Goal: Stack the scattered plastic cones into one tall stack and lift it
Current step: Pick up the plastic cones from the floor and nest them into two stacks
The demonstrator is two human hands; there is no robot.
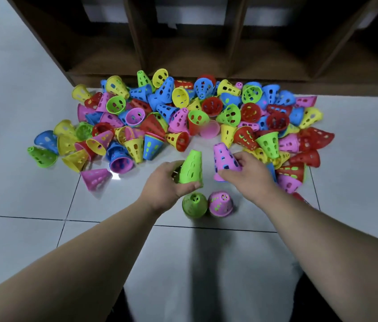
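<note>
Two short stacks stand upright on the floor (32, 228) nearest the person, a green stack (194, 204) and a pink stack (221, 204) touching side by side. Just above them the left hand (167, 184) has its grip clamped around a green cone (190, 169), and the right hand (248, 170) has its grip clamped on a pink cone (226, 159), both wide end down. To seat each well, I would judge the cone should come straight down over its matching stack's tip, level, so the rim does not knock the neighbour over. Bare tile lies open to either side of the stacks. Beyond, the loose pile of cones (183, 112) spreads wide, its far edge against the dark wooden shelf (183, 54), leaving no room there.
</note>
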